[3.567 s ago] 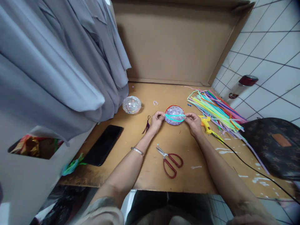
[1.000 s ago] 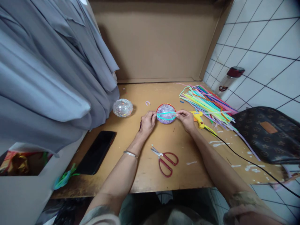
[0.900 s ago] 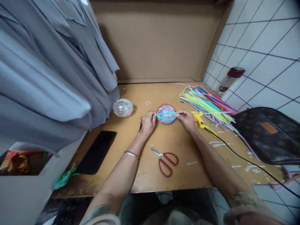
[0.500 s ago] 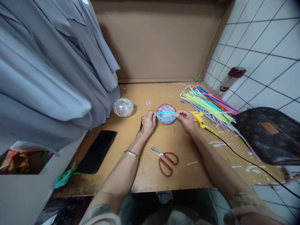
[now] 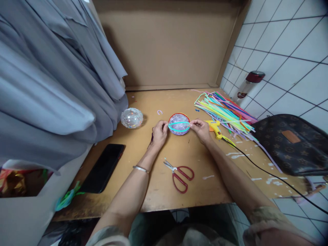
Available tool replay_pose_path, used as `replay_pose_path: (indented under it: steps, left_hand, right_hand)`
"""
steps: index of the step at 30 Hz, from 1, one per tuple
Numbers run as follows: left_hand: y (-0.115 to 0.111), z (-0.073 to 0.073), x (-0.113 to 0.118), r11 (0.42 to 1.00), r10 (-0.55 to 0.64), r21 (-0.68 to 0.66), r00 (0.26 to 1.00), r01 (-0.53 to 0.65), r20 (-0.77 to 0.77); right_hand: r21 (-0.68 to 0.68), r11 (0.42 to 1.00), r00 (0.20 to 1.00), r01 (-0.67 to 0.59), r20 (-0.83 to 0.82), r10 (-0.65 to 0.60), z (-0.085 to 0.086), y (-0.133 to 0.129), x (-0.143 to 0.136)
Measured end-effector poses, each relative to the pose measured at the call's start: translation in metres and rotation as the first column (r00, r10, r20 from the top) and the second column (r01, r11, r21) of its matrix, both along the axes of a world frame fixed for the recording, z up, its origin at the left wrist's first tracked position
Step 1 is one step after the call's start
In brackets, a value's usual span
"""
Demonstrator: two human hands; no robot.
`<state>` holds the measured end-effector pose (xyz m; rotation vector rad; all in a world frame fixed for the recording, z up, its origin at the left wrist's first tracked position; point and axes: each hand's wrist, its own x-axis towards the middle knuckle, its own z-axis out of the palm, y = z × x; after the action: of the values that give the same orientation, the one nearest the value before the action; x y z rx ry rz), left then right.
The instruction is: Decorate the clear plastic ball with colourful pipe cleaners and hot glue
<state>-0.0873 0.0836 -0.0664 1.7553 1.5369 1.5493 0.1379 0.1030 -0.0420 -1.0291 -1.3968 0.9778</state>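
Note:
A turquoise pipe-cleaner loop [image 5: 179,131] is stretched into a long oval between my two hands. My left hand [image 5: 160,133] pinches its left end and my right hand [image 5: 201,129] pinches its right end, fingers closed. Behind and under the loop is a round, clear, purplish ball or bowl [image 5: 178,118] with a red strip along its upper edge; whether the loop touches it I cannot tell. Below, red-handled scissors [image 5: 179,173] lie slightly open on the table. A yellow glue gun [image 5: 216,128] lies just right of my right hand.
A clear ball [image 5: 132,118] sits at the left, above a black phone [image 5: 103,168]. Colourful pipe cleaners [image 5: 225,111] lie in a bundle at the right. Beside them are a brown bag [image 5: 294,147] and a bottle [image 5: 247,89]. The glue gun's black cord [image 5: 266,169] runs to the right.
The view has shifted slightly, so most things sit a little further left. Both hands keep their pinch on the turquoise loop, with little other visible change.

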Motion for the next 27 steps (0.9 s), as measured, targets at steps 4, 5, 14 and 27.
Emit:
replay_pose_path:
  steps: [4,5,14,27]
  left_hand:
    - [-0.0014,-0.0002,0.0009,1.000,-0.021,-0.019,0.998,0.023,0.066]
    - [-0.0018,-0.0003,0.0010,0.999,-0.027,-0.022,0.996,0.029,0.085]
    - [-0.0021,0.0010,0.0038,0.999,0.006,0.047,0.998,-0.008,0.059]
    - [-0.0042,0.0032,0.0040,0.996,-0.083,0.019,0.989,0.082,0.121]
  right_hand:
    - [-0.032,0.999,0.999,-0.011,-0.049,0.009,0.0013,0.0001,0.0008]
    - [-0.037,0.999,0.998,-0.014,-0.061,0.012,0.0014,0.0002,0.0012]
    - [-0.080,0.995,0.995,-0.062,-0.083,0.055,0.0025,0.0018,0.0035]
    - [-0.082,0.995,0.997,-0.058,-0.064,0.053,0.0051,0.0009,0.0058]
